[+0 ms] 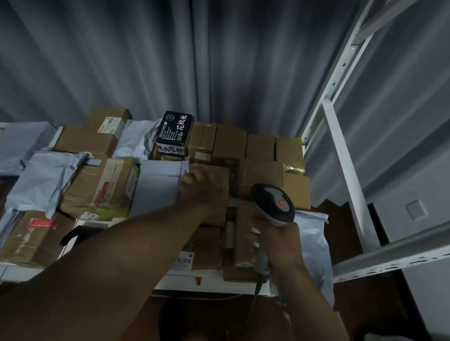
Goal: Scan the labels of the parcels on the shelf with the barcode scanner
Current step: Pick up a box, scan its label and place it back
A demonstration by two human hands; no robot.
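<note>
Dim storeroom, grey pleated curtain (120, 44) behind a white metal shelf (221, 283) with perforated uprights. I'm watching through the head cam only.

Shelf deck is packed with parcels: brown cardboard boxes (230, 142) stacked along the back right, pale grey plastic mailer bags (41, 179) across the left and middle, one black printed carton (173, 130) standing at centre back. White mailer (314, 238) hangs over the right end.

Left hand (201, 190) is reaching in, fingers curled over the near edge of a small brown box (214, 174) mid-shelf. Looks like a grip to tip or pull it, though the fingertips are hidden behind the box.

Right hand (277, 239) is wrapped round the grey handle of the handheld barcode scanner (273, 204). Dark oval head with a red mark on top, nose aimed forward and down at the boxes right of the left hand. Cable trails off the handle below the shelf edge.

Progress, my read: can't tell which labels are already scanned, nothing marks them. Few labels face up: one barcode sticker (184, 260) at the front edge, one on a back-left box (111, 125), a few on the left. Most boxes show bare tape, so I'd expect a lot of turning. Treat the bulk of the shelf as pending.

No beam visible on any label.
</note>
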